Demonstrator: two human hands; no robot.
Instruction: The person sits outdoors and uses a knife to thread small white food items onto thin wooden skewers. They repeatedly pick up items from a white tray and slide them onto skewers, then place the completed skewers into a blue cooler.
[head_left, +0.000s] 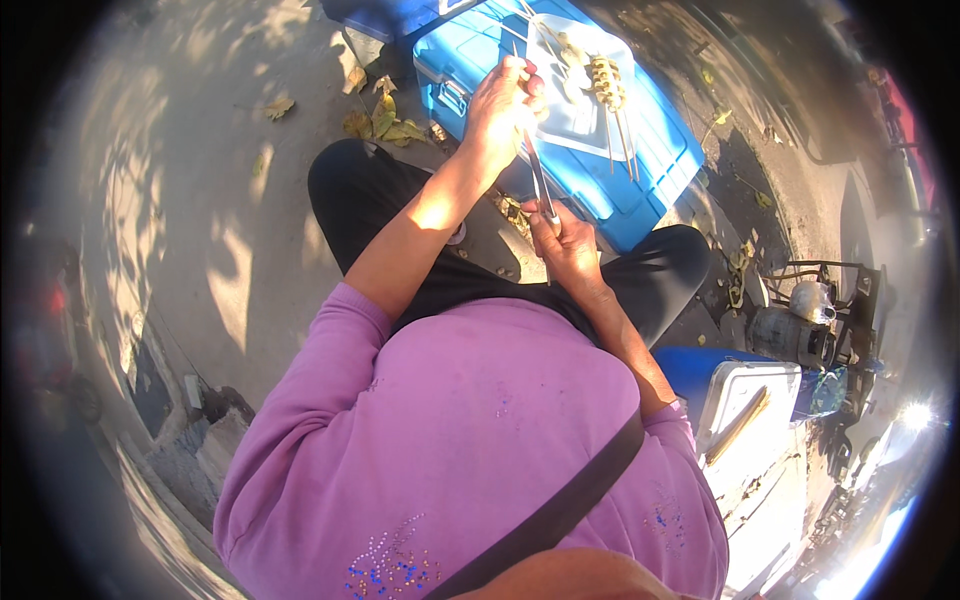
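My left hand (501, 112) is closed by the near left edge of a white plastic tray (551, 133). A thin skewer tip (514, 49) sticks out above its fingers; whatever else the fingers hold is hidden. Lower down, between my knees, my right hand (568, 244) grips a knife (540, 176), its narrow blade pointing up toward the left hand. A thin stick end (548, 274) shows below the right hand. Spiral-cut food on skewers (608, 81) lies at the tray's right side, with pale food pieces (576, 71) beside it.
The tray rests on a blue lidded box (645, 191) with a latch (452, 97). Fallen leaves (390, 124) lie on the pavement to its left. At right are a white lid (750, 397) carrying a bundle of sticks (739, 427) and a metal frame (862, 307).
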